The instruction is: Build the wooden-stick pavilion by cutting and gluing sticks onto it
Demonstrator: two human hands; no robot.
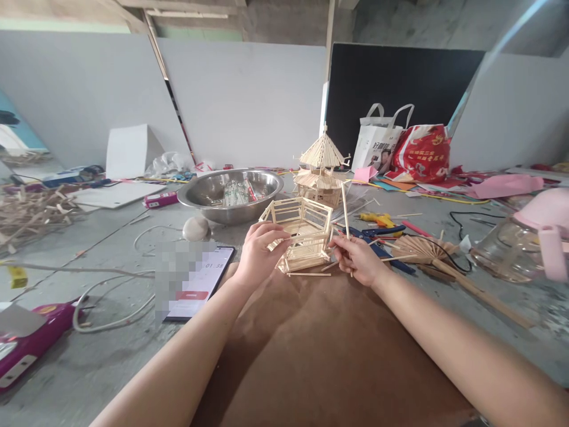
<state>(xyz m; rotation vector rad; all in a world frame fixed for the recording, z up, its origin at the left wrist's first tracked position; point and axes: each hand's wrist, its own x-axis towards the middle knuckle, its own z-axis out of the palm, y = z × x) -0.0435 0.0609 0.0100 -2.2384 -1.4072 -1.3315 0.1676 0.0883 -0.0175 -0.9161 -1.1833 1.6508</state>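
Observation:
A many-sided frame (306,225) of thin pale wooden sticks, with railed sides, stands on the brown paper's far edge. My left hand (261,252) is closed at the frame's front left, thumb and fingers pinching around its upper rail. In my right hand (359,260), closed beside the frame's right side, a thin wooden stick (345,207) points nearly straight up. The right fingertips are close to the frame's corner; whether they touch it I cannot tell. One loose stick (309,274) lies in front of the frame.
Behind stands a stick pagoda (323,160), left of it a steel basin (231,201). A phone (200,284) lies by my left forearm. To the right are a yellow glue gun (380,220), blue-handled pliers (377,237), a paper fan (422,246) and a clear jug (502,249).

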